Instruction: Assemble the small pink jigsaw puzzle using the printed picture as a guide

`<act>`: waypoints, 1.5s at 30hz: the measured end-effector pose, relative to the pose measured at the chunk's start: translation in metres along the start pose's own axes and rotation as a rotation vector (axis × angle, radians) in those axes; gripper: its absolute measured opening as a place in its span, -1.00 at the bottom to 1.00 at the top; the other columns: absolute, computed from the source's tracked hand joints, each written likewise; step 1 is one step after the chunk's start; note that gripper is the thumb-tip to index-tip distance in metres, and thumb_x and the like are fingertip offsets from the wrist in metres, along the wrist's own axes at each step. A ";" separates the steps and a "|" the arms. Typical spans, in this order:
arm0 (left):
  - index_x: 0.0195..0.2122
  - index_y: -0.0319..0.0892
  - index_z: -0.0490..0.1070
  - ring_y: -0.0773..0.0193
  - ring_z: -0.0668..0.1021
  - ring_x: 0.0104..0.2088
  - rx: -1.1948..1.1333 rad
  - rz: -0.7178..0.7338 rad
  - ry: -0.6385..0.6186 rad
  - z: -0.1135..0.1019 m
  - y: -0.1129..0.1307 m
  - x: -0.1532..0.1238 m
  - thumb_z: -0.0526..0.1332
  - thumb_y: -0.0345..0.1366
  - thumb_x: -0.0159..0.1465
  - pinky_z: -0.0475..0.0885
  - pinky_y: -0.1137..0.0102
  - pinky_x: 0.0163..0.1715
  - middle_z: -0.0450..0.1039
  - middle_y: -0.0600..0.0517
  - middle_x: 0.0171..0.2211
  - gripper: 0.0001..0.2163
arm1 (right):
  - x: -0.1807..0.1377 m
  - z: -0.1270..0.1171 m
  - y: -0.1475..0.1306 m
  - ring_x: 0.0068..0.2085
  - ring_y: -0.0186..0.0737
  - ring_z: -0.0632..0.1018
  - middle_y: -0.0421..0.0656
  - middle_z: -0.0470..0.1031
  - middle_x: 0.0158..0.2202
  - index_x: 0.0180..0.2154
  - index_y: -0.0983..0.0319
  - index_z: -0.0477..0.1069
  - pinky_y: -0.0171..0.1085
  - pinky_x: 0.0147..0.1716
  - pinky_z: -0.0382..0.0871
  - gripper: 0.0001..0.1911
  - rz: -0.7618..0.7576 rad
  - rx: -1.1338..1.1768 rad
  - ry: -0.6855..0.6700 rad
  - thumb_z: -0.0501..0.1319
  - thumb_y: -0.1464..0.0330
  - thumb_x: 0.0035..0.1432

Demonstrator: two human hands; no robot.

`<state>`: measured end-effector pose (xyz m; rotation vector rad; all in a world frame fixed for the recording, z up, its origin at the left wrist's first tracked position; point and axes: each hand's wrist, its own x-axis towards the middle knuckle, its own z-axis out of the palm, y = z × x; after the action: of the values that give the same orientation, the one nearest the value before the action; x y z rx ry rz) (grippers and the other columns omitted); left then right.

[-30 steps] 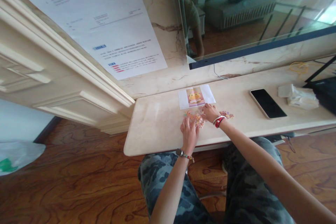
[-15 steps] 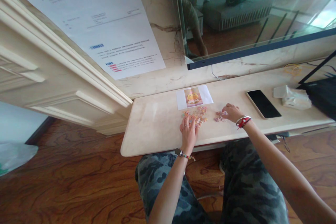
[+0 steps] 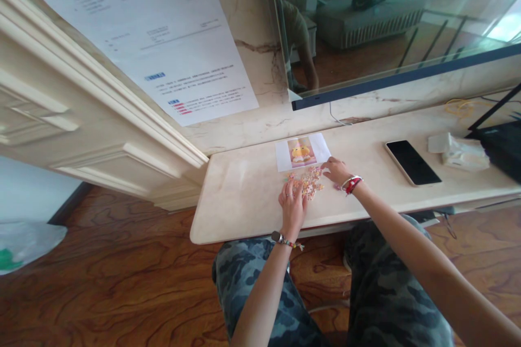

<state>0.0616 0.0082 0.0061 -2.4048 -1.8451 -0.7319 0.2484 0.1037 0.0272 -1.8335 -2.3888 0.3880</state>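
Observation:
A pile of small pink and yellow jigsaw puzzle pieces (image 3: 312,183) lies on the pale cabinet top. My left hand (image 3: 292,201) rests palm down at the pile's left front, fingers spread and touching the pieces. At the pile's right edge is my right hand (image 3: 336,170), its fingers bent but apart, with no piece plainly held in them. A few puzzle pieces lie partly hidden beside its wrist. Directly behind the pile, a white sheet (image 3: 283,158) carries a printed picture (image 3: 301,153) of two yellow figures.
To the right lie a phone (image 3: 413,162) and a clear plastic packet (image 3: 466,154). A black router (image 3: 499,143) stands beyond them. The television (image 3: 366,89) overhangs the back of the cabinet top (image 3: 232,200). A printed paper (image 3: 179,54) hangs on the wall.
My right hand has moved left, from the small separate group of pieces to the right edge of the main pile. My left hand has stayed on the pile.

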 end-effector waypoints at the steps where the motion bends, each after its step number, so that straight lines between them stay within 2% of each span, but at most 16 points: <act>1: 0.03 -0.08 0.17 0.06 0.10 0.12 0.005 -0.001 0.002 0.000 0.000 0.000 0.04 -0.31 0.17 0.13 0.10 0.01 0.03 -0.07 0.12 -0.63 | 0.003 0.002 -0.006 -0.18 -0.23 0.38 -0.10 0.33 -0.19 -0.15 0.16 0.38 -0.29 -0.20 0.20 -0.70 -0.027 0.001 -0.004 0.06 0.36 0.04; 6: 0.02 -0.07 0.19 0.07 0.11 0.11 0.024 -0.019 0.008 -0.002 -0.002 -0.002 0.02 -0.28 0.18 0.13 0.12 0.01 0.06 -0.07 0.10 -0.65 | 0.013 0.005 -0.017 -0.14 -0.19 0.36 -0.07 0.31 -0.15 -0.13 0.16 0.36 -0.26 -0.19 0.21 -0.69 -0.047 -0.007 0.013 0.03 0.36 0.06; 10: 0.01 -0.09 0.20 0.05 0.10 0.11 0.020 -0.019 0.002 -0.002 -0.005 -0.003 0.02 -0.28 0.19 0.13 0.11 0.01 0.05 -0.09 0.10 -0.66 | 0.013 0.009 -0.002 -0.16 -0.18 0.37 -0.05 0.31 -0.13 -0.13 0.20 0.36 -0.25 -0.21 0.22 -0.68 0.042 -0.002 0.022 0.04 0.38 0.04; 16: 0.00 -0.09 0.21 0.06 0.12 0.10 0.023 -0.016 0.022 0.001 -0.005 -0.003 0.03 -0.28 0.18 0.15 0.11 0.00 0.06 -0.09 0.10 -0.67 | 0.013 0.016 0.015 -0.21 -0.22 0.38 -0.08 0.34 -0.21 -0.25 0.19 0.42 -0.29 -0.21 0.22 -0.77 0.032 0.051 -0.013 0.10 0.33 0.02; 21: -0.01 -0.08 0.23 0.06 0.14 0.09 0.043 -0.021 0.019 0.002 -0.004 -0.003 0.03 -0.26 0.19 0.17 0.11 -0.01 0.08 -0.09 0.09 -0.68 | 0.020 0.016 0.008 -0.24 -0.25 0.39 -0.08 0.33 -0.19 -0.20 0.21 0.39 -0.31 -0.22 0.23 -0.73 0.021 0.084 0.024 0.12 0.30 0.02; 27: -0.01 -0.08 0.22 0.06 0.13 0.10 0.042 -0.024 0.016 0.001 -0.005 -0.003 0.02 -0.25 0.19 0.15 0.11 0.00 0.07 -0.08 0.09 -0.68 | 0.025 0.012 -0.004 -0.22 -0.22 0.39 -0.04 0.33 -0.20 -0.28 0.26 0.42 -0.30 -0.23 0.23 -0.75 0.010 0.025 -0.042 0.09 0.27 0.04; 31: 0.00 -0.08 0.20 0.05 0.11 0.11 0.033 -0.025 0.002 -0.001 -0.007 -0.003 0.02 -0.26 0.19 0.14 0.09 0.00 0.05 -0.08 0.10 -0.67 | 0.014 0.005 0.004 -0.19 -0.18 0.38 -0.03 0.32 -0.19 -0.28 0.25 0.42 -0.26 -0.24 0.22 -0.72 0.012 -0.031 -0.020 0.05 0.25 0.08; 37: 0.01 -0.09 0.19 0.04 0.11 0.11 0.021 -0.025 0.010 0.002 -0.009 0.000 0.03 -0.31 0.18 0.14 0.08 0.00 0.05 -0.09 0.10 -0.66 | -0.027 -0.003 0.052 -0.21 -0.17 0.38 -0.05 0.34 -0.24 -0.31 0.22 0.44 -0.23 -0.25 0.22 -0.72 0.080 -0.019 0.031 0.10 0.19 0.02; 40: 0.00 -0.08 0.19 0.05 0.11 0.11 0.010 -0.016 0.025 0.007 -0.007 0.002 0.05 -0.32 0.17 0.15 0.08 0.00 0.04 -0.08 0.11 -0.66 | -0.038 -0.006 0.067 -0.25 -0.20 0.40 -0.08 0.37 -0.28 -0.35 0.21 0.46 -0.23 -0.25 0.23 -0.75 0.050 0.017 0.004 0.11 0.22 0.01; 42: 0.00 -0.07 0.19 0.06 0.13 0.10 0.004 -0.013 0.031 0.009 -0.005 0.004 0.06 -0.33 0.16 0.15 0.08 -0.01 0.04 -0.08 0.11 -0.65 | -0.035 -0.008 0.066 -0.26 -0.23 0.40 -0.08 0.37 -0.27 -0.34 0.22 0.46 -0.27 -0.25 0.23 -0.77 0.029 0.043 0.026 0.10 0.27 0.03; 45: 0.01 -0.07 0.19 0.07 0.12 0.10 -0.006 -0.011 0.033 0.009 0.000 0.005 0.06 -0.32 0.16 0.16 0.09 -0.01 0.03 -0.08 0.12 -0.65 | -0.021 -0.008 0.047 -0.25 -0.27 0.41 -0.09 0.37 -0.25 -0.29 0.22 0.45 -0.31 -0.25 0.23 -0.77 0.008 0.081 0.081 0.08 0.34 0.05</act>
<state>0.0656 0.0158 0.0001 -2.3733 -1.8478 -0.7734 0.3000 0.0963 0.0240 -1.7888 -2.2794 0.3978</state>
